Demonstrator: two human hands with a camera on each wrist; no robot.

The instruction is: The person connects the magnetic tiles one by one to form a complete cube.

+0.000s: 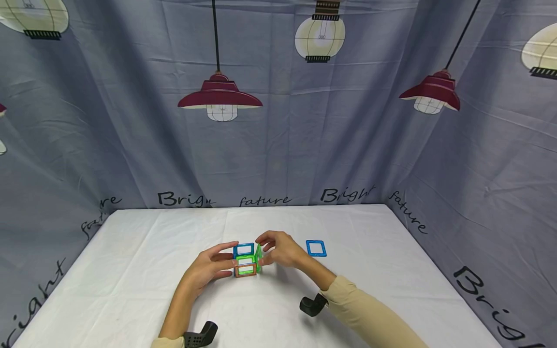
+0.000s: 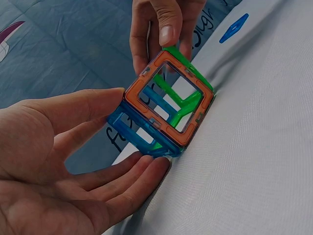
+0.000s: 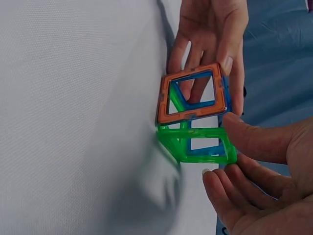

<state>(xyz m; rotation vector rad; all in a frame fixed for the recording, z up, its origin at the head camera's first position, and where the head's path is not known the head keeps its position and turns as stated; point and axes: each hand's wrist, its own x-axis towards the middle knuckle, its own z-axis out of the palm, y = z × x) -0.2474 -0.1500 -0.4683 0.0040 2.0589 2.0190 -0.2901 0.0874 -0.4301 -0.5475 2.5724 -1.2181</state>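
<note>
A partly boxed structure of square magnetic tiles stands on the white table. An orange tile forms its near face, a blue tile its left side, and another blue tile its back. Green shows at its base. My left hand holds the left side, thumb by the upper corner and fingertips at the lower edge. On the right, my right hand pinches a green tile by its outer edge. That tile angles away from the orange one and meets the structure near the table.
A loose blue square tile lies flat to the right of the structure, beyond the right forearm. The white tabletop ends at a grey-blue curtain printed with lamps and lettering. Black wrist cameras hang below both wrists.
</note>
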